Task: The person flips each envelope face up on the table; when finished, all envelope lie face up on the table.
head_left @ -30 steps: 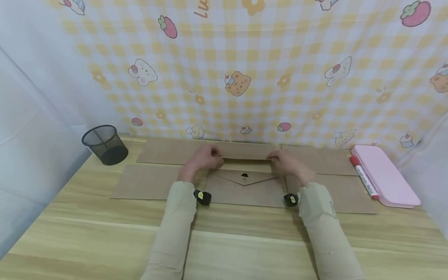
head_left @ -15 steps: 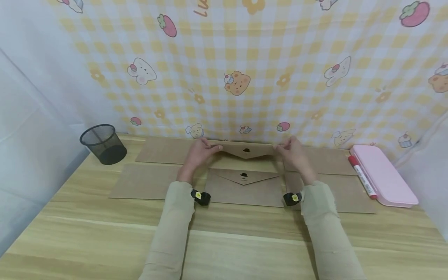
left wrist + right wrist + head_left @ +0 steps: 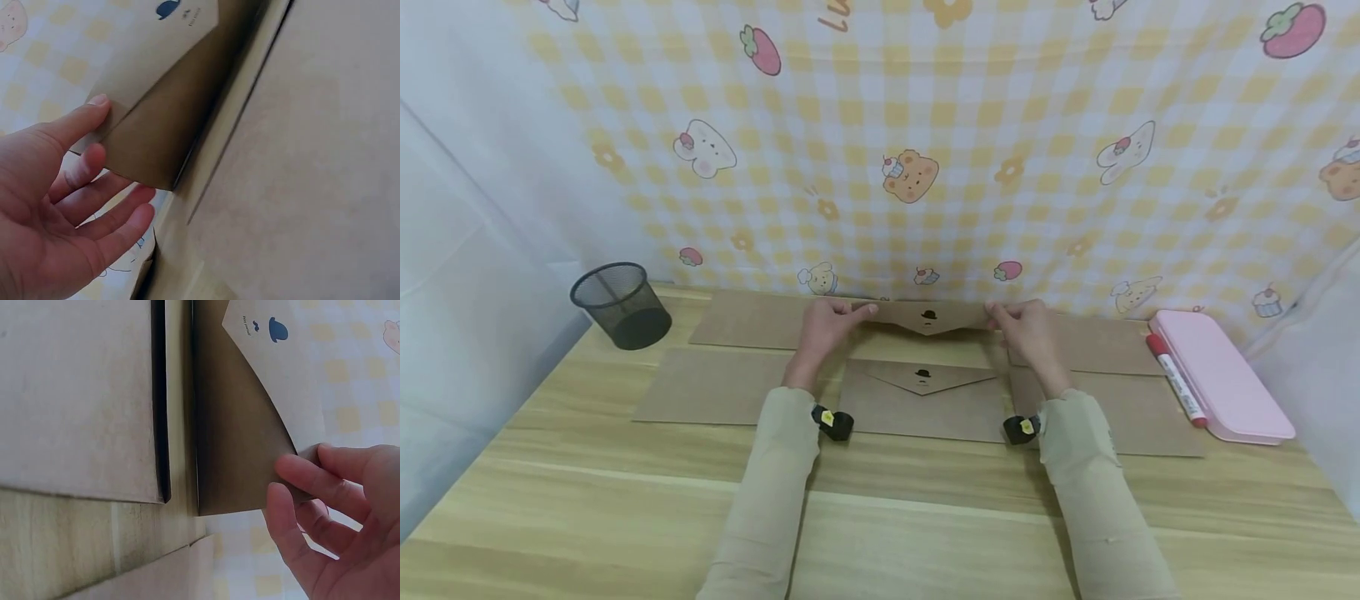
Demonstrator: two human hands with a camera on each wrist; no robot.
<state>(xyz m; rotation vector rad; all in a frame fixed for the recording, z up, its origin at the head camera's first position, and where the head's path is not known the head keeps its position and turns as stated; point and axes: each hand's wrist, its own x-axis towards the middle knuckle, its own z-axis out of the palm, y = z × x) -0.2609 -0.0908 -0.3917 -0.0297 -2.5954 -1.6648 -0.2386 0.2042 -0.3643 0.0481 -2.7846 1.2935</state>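
Note:
A brown kraft-paper envelope (image 3: 928,317) stands tilted up at the back of the table, its pointed flap printed with a hat and moustache facing me. My left hand (image 3: 822,335) pinches its upper left corner; in the left wrist view the thumb lies on the flap (image 3: 156,62). At the upper right corner my right hand (image 3: 1032,335) pinches the paper between thumb and fingers. The lower edge of the envelope is near the tabletop; whether it touches I cannot tell. A second flap-side-up envelope (image 3: 922,417) lies flat in front of it, between my forearms.
Plain brown envelopes lie flat at left (image 3: 711,387) and right (image 3: 1150,417), with more behind them, partly under my hands. A black mesh pen cup (image 3: 625,308) is at far left. A red-capped marker (image 3: 1177,382) lies beside a pink case (image 3: 1221,375). A checked curtain (image 3: 865,225) hangs behind.
The held envelope showed a plain strip a second ago; now its printed flap faces me. Both hands rose slightly and changed their grip at its corners. The other envelopes have stayed put.

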